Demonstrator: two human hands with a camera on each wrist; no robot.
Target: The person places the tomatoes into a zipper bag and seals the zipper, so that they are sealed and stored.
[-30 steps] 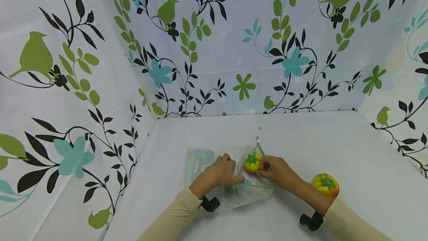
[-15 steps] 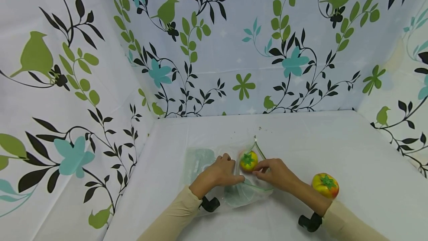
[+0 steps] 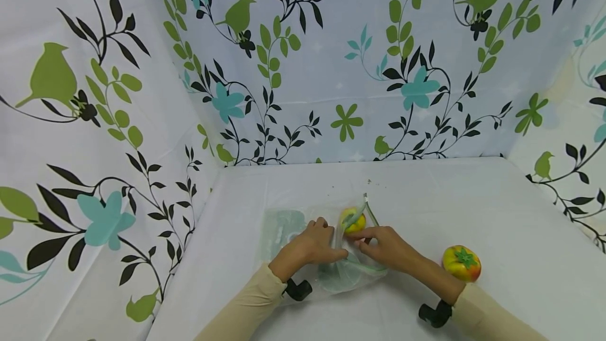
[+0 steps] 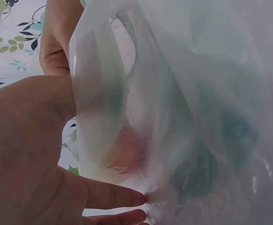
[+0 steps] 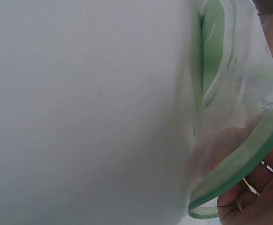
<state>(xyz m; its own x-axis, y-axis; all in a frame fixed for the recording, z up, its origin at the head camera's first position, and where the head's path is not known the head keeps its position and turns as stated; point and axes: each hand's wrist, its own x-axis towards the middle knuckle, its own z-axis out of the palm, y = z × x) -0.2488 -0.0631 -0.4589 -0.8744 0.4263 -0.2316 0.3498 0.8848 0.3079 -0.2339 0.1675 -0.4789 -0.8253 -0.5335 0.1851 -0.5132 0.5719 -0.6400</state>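
A clear zip bag (image 3: 347, 278) with a green closure strip lies on the table under both hands. My left hand (image 3: 312, 243) holds its mouth apart, thumb at the lower rim; the left wrist view shows the fingertips (image 4: 136, 199) against the film. Inside the mouth sits a yellow-and-red toy tomato (image 3: 358, 223), partly covered by the bag's upper rim. My right hand (image 3: 385, 246) has its fingers around the toy tomato's near side. In the right wrist view, the curled fingers are partly behind the green strip (image 5: 239, 171).
Another toy tomato (image 3: 462, 263), yellow and red with a green leaf top, lies beside my right forearm. White cloth covers the table (image 3: 265, 186). Patterned curtains (image 3: 284, 109) stand behind and at both sides. Black wrist cameras (image 3: 297, 289) are strapped under the wrists.
The toy tomato has moved left and away, deeper into the bag's mouth, with my right hand following. The upper rim now crosses over it. My left hand has stayed in place.
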